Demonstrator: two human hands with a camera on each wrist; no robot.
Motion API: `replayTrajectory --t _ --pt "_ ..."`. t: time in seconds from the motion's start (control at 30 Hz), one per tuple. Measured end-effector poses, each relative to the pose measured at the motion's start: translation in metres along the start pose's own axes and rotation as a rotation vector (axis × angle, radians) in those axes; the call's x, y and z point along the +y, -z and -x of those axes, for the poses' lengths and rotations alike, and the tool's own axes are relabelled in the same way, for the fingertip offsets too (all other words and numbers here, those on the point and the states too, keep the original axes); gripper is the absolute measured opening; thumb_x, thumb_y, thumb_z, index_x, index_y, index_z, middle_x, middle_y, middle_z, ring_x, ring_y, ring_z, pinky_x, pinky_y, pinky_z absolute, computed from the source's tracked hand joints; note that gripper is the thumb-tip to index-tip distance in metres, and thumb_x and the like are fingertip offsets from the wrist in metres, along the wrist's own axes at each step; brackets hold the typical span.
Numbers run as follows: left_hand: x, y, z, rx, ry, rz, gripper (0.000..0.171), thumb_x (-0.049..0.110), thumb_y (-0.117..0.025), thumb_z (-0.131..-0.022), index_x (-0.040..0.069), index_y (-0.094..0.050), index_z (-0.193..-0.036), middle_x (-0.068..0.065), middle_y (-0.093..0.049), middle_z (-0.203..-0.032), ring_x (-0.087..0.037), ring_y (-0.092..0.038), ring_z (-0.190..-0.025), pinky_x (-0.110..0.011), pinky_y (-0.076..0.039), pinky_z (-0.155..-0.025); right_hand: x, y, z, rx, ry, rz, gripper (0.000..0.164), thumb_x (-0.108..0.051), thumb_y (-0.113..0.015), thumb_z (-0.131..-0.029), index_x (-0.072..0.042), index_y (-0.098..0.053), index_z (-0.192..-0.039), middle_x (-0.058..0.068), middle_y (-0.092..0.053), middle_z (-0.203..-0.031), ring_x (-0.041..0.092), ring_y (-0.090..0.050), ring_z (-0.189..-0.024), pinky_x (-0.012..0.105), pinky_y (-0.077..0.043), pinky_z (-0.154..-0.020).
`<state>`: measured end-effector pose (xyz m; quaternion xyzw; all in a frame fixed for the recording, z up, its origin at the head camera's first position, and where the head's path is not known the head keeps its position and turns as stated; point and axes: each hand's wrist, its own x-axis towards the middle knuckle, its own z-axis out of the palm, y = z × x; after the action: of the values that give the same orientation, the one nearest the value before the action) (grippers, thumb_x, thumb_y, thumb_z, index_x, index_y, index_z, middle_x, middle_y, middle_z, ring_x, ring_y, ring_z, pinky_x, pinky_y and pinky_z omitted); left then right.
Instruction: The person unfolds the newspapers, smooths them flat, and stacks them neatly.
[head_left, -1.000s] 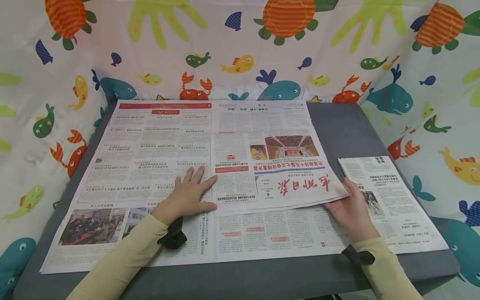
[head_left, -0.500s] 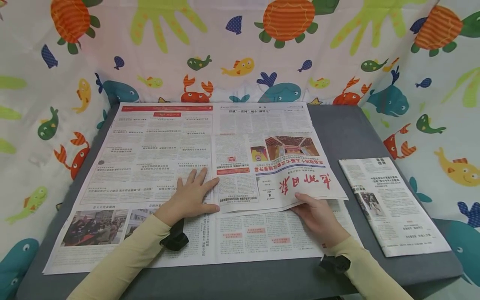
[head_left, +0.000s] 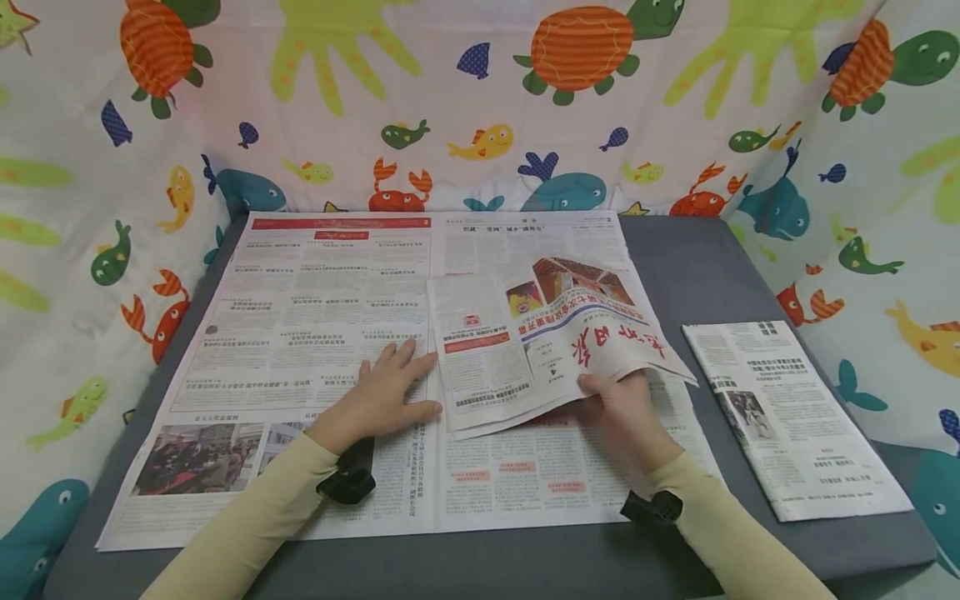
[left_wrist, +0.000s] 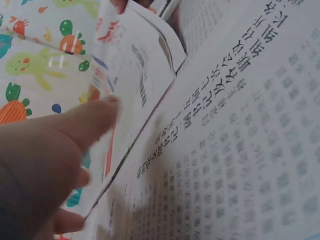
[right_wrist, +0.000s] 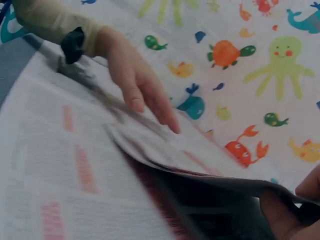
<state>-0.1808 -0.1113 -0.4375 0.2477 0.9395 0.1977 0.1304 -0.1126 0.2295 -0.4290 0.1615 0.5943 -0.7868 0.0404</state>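
Note:
A large newspaper [head_left: 300, 358] lies spread out, its print upside down from here. My left hand [head_left: 386, 393] rests on it with fingers spread, beside the centre fold. On the right half sits a smaller folded newspaper [head_left: 480, 333] with a red masthead and colour photos. Between thumb and fingers, my right hand [head_left: 630, 417] pinches its near edge, which is lifted and bent. In the right wrist view, a dark gap shows under the raised edge, near my right thumb [right_wrist: 277, 212]. The left wrist view shows raised layers of the folded newspaper [left_wrist: 150, 45] past my left hand [left_wrist: 75, 130].
Another folded newspaper [head_left: 795, 425] lies at the right of the grey table [head_left: 675, 258]. A curtain [head_left: 450, 83] printed with sea animals hangs behind the table and along both sides.
My right hand has moved left along the folded newspaper's near edge, from its right corner toward the middle. The edge has lifted and the sheets bend more. My left hand stays in place.

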Motion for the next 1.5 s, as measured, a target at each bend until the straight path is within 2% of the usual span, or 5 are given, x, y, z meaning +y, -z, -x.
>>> replayTrajectory --t 0.4,0.67,0.93,1.23,1.5 --pt "-0.008 0.012 0.004 0.478 -0.045 0.237 0.072 0.032 -0.068 -0.096 0.005 -0.039 -0.156 -0.028 -0.019 -0.167 -0.055 -0.013 -0.154 -0.077 -0.016 -0.117 -0.044 0.027 -0.052 -0.389 0.025 -0.007 0.042 0.012 -0.044 -0.099 -0.018 -0.058 -0.125 -0.005 -0.073 -0.111 0.010 -0.073 -0.100 0.027 -0.061 -0.084" --pt "0.020 0.001 -0.004 0.238 -0.119 0.084 0.076 0.042 -0.073 -0.091 0.011 -0.045 -0.154 -0.027 -0.024 -0.166 -0.057 -0.017 -0.152 -0.076 -0.019 -0.117 -0.027 0.021 -0.098 -0.322 -0.104 0.308 0.058 -0.003 -0.054 -0.102 -0.006 -0.031 -0.155 -0.005 -0.071 -0.109 0.010 -0.074 -0.093 0.029 -0.062 -0.079" --pt "0.056 -0.020 -0.023 -0.082 -0.205 -0.024 0.086 0.059 -0.069 -0.090 0.023 -0.035 -0.160 -0.020 -0.015 -0.171 -0.054 -0.006 -0.155 -0.073 -0.012 -0.121 -0.024 0.009 -0.117 -0.192 -0.164 0.332 0.080 -0.022 -0.056 -0.104 -0.019 -0.006 -0.166 0.013 -0.044 -0.155 0.006 -0.065 -0.095 0.022 -0.055 -0.081" --pt "0.059 -0.034 -0.035 -0.141 -0.122 -0.072 0.089 0.066 -0.062 -0.091 0.023 -0.030 -0.162 -0.020 -0.008 -0.172 -0.052 0.001 -0.156 -0.075 -0.007 -0.120 -0.029 0.008 -0.109 -0.323 -0.166 0.241 0.077 -0.026 -0.042 -0.109 -0.015 0.011 -0.164 0.014 -0.021 -0.170 0.019 -0.045 -0.136 0.035 -0.038 -0.115" --pt "0.061 -0.032 -0.040 -0.137 -0.061 -0.079 0.090 0.065 -0.065 -0.089 0.025 -0.031 -0.162 -0.020 -0.009 -0.172 -0.050 0.001 -0.157 -0.074 -0.006 -0.121 -0.022 0.022 -0.085 -0.474 -0.188 0.099 0.055 -0.029 -0.033 -0.113 -0.005 -0.019 -0.160 -0.008 -0.069 -0.123 0.005 -0.065 -0.108 0.024 -0.051 -0.092"
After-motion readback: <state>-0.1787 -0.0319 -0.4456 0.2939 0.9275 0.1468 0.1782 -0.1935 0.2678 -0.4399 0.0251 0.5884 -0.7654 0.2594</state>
